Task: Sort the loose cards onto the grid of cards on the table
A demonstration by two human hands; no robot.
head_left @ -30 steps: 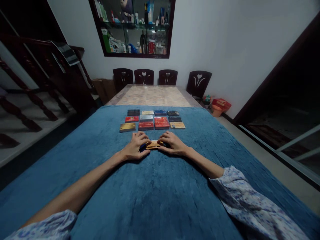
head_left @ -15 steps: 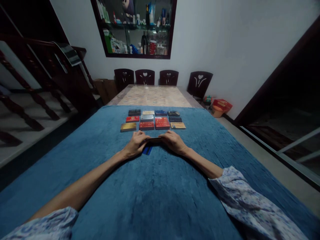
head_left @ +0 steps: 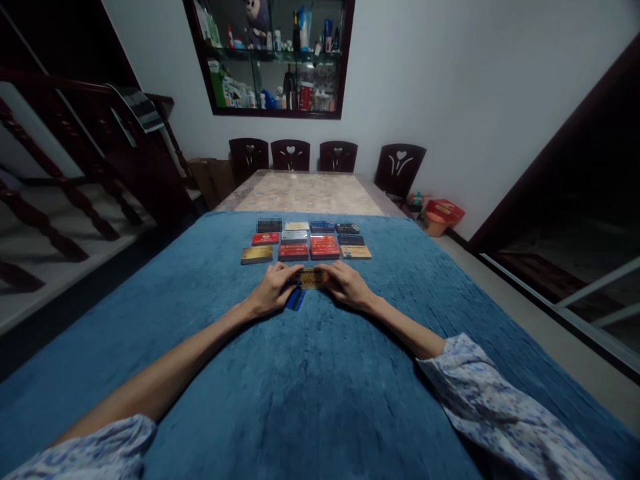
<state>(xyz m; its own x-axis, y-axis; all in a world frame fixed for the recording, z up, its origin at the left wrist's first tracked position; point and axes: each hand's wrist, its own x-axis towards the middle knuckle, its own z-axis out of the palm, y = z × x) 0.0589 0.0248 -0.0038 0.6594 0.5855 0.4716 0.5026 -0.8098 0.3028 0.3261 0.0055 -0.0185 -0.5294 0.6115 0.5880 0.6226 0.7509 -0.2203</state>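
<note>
Between my two hands is a gold card (head_left: 313, 279), its printed face turned toward me. My left hand (head_left: 273, 289) is closed on the card's left end, and my right hand (head_left: 349, 285) on its right end. Whether it is one card or a few together, I cannot tell. A blue card (head_left: 295, 300) with a dark stripe lies just below the left fingers, partly covered by them. Beyond my hands, stacks of cards stand in rows, among them a gold stack (head_left: 257, 255), a red stack (head_left: 325, 247) and a yellow-orange stack (head_left: 355, 252).
A blue cloth (head_left: 310, 400) covers the near part of the table; its far part is a bare stone-patterned top (head_left: 310, 190). Several dark chairs (head_left: 290, 155) stand behind it. A wooden railing (head_left: 60, 173) runs along the left, and a red bag (head_left: 444, 211) sits on the floor at right.
The gold card has tilted from edge-on, so its face now shows. Both hands keep their places at its ends. The blue card and the stacks have stayed put.
</note>
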